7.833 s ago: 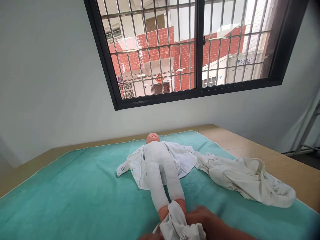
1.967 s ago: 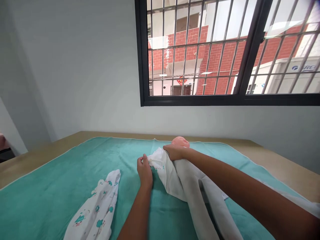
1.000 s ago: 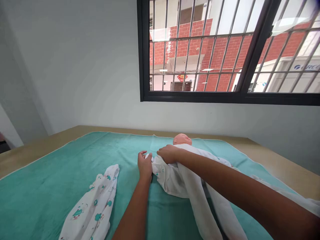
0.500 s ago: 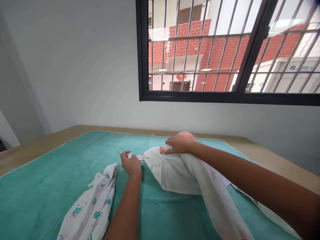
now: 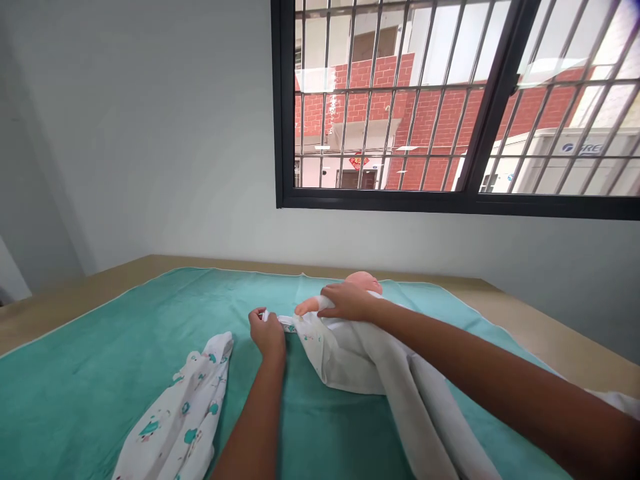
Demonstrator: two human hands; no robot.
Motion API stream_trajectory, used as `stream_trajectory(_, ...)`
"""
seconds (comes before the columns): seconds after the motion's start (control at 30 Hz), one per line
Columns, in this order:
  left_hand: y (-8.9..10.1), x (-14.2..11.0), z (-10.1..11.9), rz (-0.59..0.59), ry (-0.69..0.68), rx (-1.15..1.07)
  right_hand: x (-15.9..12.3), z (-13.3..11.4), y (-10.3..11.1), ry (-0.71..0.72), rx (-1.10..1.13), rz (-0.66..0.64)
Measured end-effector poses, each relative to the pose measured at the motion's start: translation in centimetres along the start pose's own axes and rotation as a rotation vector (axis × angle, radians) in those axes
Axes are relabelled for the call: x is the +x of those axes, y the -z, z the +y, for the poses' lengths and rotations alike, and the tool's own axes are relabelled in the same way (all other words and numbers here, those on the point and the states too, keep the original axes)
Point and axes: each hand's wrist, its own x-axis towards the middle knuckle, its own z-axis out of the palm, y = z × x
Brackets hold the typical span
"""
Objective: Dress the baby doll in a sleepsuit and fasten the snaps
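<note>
A baby doll lies on the green cloth with its head toward the wall. White baby clothing with small green prints covers its body. My left hand is closed on the end of a printed sleeve, pulled out to the left of the doll. Bare and pink, the doll's hand shows just above that sleeve. My right hand wraps over the doll's arm at its white inner cuff, below the head. My right hand and forearm hide part of the doll's upper body.
Another white printed baby garment lies bunched at the left front. The green cloth covers most of a wooden tabletop. Behind it stand a grey wall and a barred window.
The doll's hand has come out of the printed sleeve; before, only a bit of its arm showed. My left hand still grips the sleeve. The view has tilted up slightly.
</note>
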Motion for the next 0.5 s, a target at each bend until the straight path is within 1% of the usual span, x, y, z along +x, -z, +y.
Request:
stream_trajectory(0.1, -0.3, -0.4, 0.3, -0.031, -0.055, -0.022, 0.9, -1.8, -3.0, 0.025, 0.021, -0.002)
stream_trajectory(0.17, -0.5, -0.5, 0.4, -0.046, -0.105, -0.026, 1.2, -2.0, -4.2, 0.080, 0.045, 0.005)
stream_trajectory(0.23, -0.7, -0.7, 0.4, -0.064, -0.230, 0.012, 1.1, -1.3, -4.5, 0.100, 0.120, 0.057)
stream_trajectory(0.27, -0.8, -0.8, 0.4, -0.064, -0.323, 0.050, 0.9, -0.5, -4.4, 0.075, 0.185, 0.104)
stream_trajectory(0.33, -1.1, -1.3, 0.4, -0.040, -0.536, 0.155, 0.2, 1.5, -4.0, -0.041, 0.329, 0.243)
stream_trajectory(0.4, -1.2, -2.1, 0.6, -0.012, -0.707, 0.258, -1.2, 4.1, -3.5, -0.206, 0.439, 0.391)
stream_trajectory(0.43, -1.3, -2.6, 0.8, -0.017, -0.766, 0.304, -2.2, 5.5, -3.4, -0.292, 0.469, 0.444)
stream_trajectory(0.5, -1.3, -3.5, 1.4, -0.068, -0.840, 0.399, -4.8, 8.3, -3.8, -0.461, 0.465, 0.507)
